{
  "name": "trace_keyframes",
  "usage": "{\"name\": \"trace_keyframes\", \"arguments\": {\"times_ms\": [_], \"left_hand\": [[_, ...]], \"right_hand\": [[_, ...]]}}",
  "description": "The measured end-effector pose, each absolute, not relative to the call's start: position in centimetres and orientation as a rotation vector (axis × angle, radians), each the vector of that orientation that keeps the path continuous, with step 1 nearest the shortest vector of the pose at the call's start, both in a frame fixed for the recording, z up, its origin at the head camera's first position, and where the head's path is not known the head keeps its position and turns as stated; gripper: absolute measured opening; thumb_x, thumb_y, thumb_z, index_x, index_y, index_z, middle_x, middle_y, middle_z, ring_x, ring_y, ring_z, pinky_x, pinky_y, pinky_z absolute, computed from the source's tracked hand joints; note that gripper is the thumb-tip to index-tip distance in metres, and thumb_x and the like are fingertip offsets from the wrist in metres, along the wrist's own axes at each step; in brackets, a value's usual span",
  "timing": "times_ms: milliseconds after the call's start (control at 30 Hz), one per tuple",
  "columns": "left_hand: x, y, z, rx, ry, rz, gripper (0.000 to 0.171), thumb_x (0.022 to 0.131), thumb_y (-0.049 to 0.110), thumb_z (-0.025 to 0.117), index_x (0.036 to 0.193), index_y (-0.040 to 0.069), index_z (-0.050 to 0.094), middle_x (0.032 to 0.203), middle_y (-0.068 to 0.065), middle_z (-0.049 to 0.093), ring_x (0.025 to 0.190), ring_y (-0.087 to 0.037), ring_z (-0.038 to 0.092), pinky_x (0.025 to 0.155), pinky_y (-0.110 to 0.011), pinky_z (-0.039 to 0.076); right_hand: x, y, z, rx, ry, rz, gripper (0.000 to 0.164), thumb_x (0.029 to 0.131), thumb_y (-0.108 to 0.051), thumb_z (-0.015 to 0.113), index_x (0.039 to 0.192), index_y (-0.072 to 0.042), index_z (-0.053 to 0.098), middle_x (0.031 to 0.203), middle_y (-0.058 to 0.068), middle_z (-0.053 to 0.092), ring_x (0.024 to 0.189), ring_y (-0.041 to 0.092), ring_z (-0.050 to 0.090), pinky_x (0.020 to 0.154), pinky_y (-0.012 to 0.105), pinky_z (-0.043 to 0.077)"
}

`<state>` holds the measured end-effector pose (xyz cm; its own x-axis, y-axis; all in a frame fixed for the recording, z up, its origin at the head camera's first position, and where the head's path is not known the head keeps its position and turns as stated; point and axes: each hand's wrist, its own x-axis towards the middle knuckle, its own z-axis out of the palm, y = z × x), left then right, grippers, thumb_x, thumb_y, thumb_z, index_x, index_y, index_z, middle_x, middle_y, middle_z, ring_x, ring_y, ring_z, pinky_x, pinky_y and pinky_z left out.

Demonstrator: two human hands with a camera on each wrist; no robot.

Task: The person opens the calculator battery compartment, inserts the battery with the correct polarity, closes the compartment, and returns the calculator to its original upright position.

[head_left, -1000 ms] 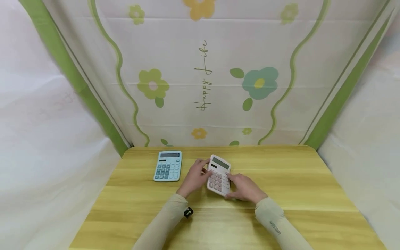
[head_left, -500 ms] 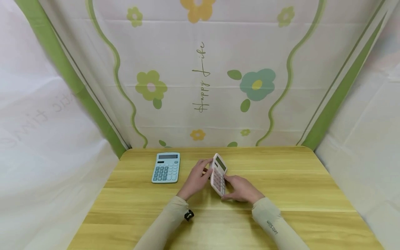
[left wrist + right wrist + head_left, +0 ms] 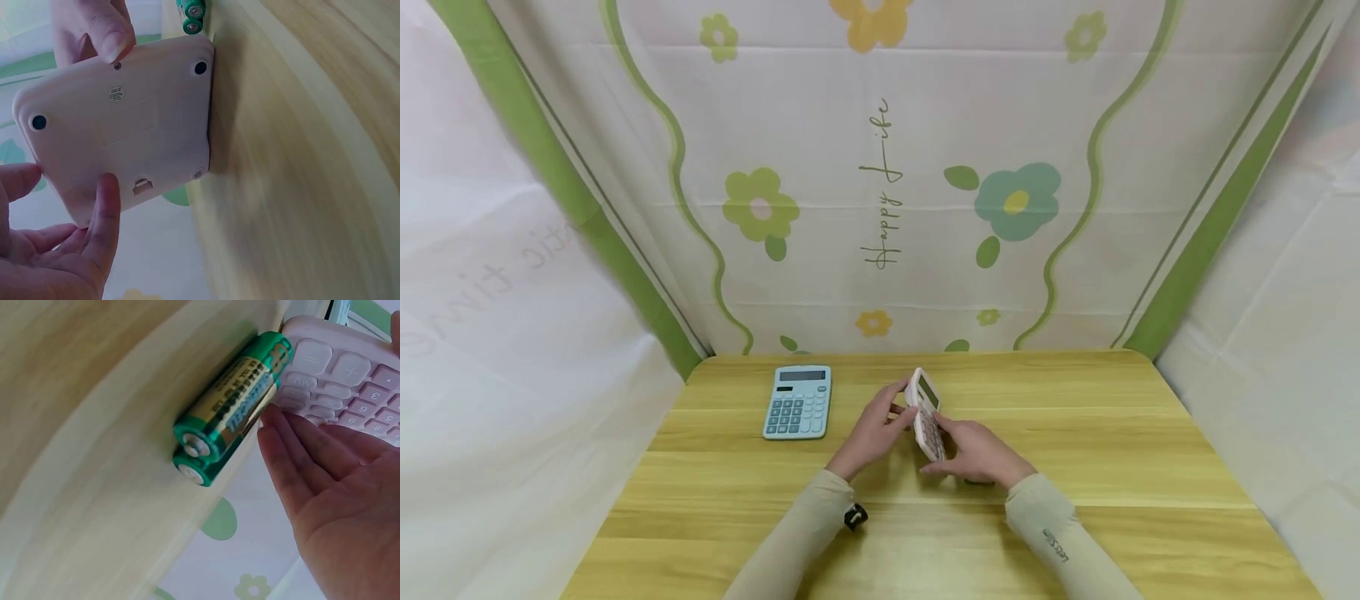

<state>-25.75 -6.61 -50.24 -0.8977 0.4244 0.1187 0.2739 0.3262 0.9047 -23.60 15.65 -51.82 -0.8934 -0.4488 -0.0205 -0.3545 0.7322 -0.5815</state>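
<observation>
Both hands hold a pale pink calculator [image 3: 927,423], tilted up on its side with the keys toward the right. My left hand [image 3: 871,433] pinches its left edge, thumb at the rim and fingers on the back. The left wrist view shows the calculator's back [image 3: 156,106], with dark round feet, a small label and a latch notch [image 3: 143,186]. At the lower right edge, my right hand [image 3: 983,450] grips it with fingers over the key side and thumb on the bottom edge. Two green-and-gold batteries [image 3: 234,394] lie side by side on the table near the right hand.
A light blue calculator [image 3: 798,402] lies flat on the wooden table [image 3: 700,517], left of the hands. Behind the table hangs a white cloth [image 3: 820,275] with printed flowers, and white cloth walls close off both sides.
The pink calculator has turned from facing up to standing on its side, its left edge raised and its face now toward the right. Both hands have kept hold of it.
</observation>
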Motion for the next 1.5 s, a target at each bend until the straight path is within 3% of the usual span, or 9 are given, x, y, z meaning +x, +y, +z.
{"name": "trace_keyframes", "arguments": {"times_ms": [267,567,767,1000,1267,1500], "left_hand": [[-26.1,-6.3,-50.1,0.644,2.506,1.540,0.065,0.107,0.046,0.053,0.164,0.022,0.032,0.159,-0.006,0.044,0.121,-0.026,0.061,0.089,-0.039,0.059],[-26.3,-5.9,-50.3,0.656,2.420,1.577,0.063,0.109,0.046,0.050,0.164,0.023,0.030,0.162,-0.008,0.042,0.129,-0.032,0.058,0.102,-0.048,0.055],[-26.4,-5.6,-50.6,0.672,2.403,1.583,0.063,0.109,0.046,0.048,0.165,0.025,0.029,0.161,-0.008,0.043,0.132,-0.033,0.056,0.106,-0.049,0.053],[-26.5,-5.5,-50.9,0.697,2.411,1.587,0.060,0.110,0.045,0.048,0.164,0.031,0.028,0.162,-0.004,0.042,0.133,-0.031,0.055,0.107,-0.050,0.052],[-26.8,-5.6,-51.3,0.637,2.398,1.580,0.060,0.108,0.050,0.049,0.163,0.038,0.028,0.164,-0.003,0.041,0.134,-0.033,0.056,0.105,-0.052,0.053],[-27.1,-5.7,-51.9,0.640,2.355,1.552,0.059,0.107,0.053,0.048,0.162,0.036,0.034,0.164,-0.002,0.042,0.137,-0.033,0.053,0.106,-0.051,0.052]], "right_hand": [[-23.6,15.8,-51.5,-0.669,2.704,-0.971,0.104,0.086,-0.058,0.078,0.161,-0.002,0.033,0.139,0.019,0.065,0.124,0.032,0.066,0.104,0.051,0.054],[-23.3,15.6,-51.3,-0.658,2.670,-1.045,0.099,0.096,-0.066,0.061,0.165,-0.008,0.022,0.145,0.017,0.060,0.117,0.023,0.068,0.100,0.047,0.056],[-22.9,15.5,-50.8,-0.633,2.702,-1.081,0.102,0.098,-0.063,0.060,0.167,-0.010,0.006,0.142,0.020,0.062,0.110,0.023,0.070,0.097,0.048,0.056],[-23.0,15.7,-50.5,-0.677,2.701,-1.149,0.102,0.096,-0.063,0.063,0.168,-0.028,-0.002,0.160,0.016,0.044,0.107,0.018,0.071,0.096,0.045,0.058],[-23.1,16.1,-50.2,-0.738,2.672,-1.163,0.098,0.097,-0.062,0.062,0.168,-0.032,0.001,0.169,0.011,0.029,0.107,0.020,0.073,0.098,0.047,0.058],[-23.2,17.1,-49.8,-0.764,2.719,-1.124,0.098,0.095,-0.062,0.065,0.168,-0.029,0.010,0.154,0.014,0.052,0.104,0.020,0.074,0.094,0.047,0.060]]}}
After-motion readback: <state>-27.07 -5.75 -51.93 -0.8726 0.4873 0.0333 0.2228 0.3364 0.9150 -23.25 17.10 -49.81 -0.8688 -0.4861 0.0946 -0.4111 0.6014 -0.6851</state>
